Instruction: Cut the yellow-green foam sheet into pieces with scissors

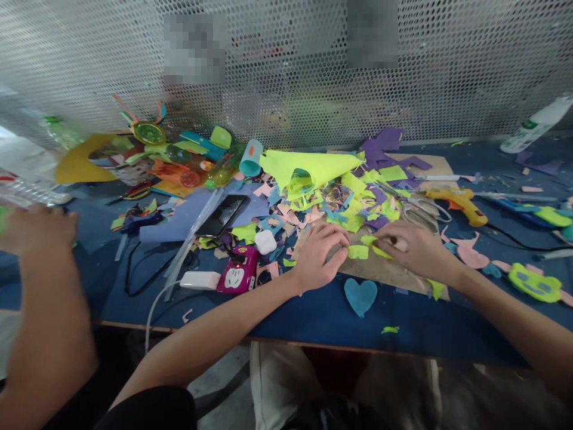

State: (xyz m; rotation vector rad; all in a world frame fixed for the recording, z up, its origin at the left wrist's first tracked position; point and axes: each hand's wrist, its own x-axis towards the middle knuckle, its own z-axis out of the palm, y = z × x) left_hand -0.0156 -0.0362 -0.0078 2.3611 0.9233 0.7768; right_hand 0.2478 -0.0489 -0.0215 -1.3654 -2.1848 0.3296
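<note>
My left hand (320,254) rests on a brown board (403,276), thumb and fingers apart and nothing visibly held. Just off its thumb lies a small yellow-green felt-like piece (358,252). Across from it, my right hand (418,249) pinches at another yellow-green piece (381,251) low over the board; the fingers partly cover it. A blue heart cutout (360,297) lies flat on the blue table in front of both hands. Behind them spreads a heap of yellow-green, pink and purple scraps, with scissors (421,212) on its right.
A yellow glue gun (459,200) with a black cord lies right. To the left are a phone (222,215), a white case (265,242) and a magenta box (239,270) with a white plug. Another person's hand (42,230) is far left. A perforated metal screen (286,71) stands behind.
</note>
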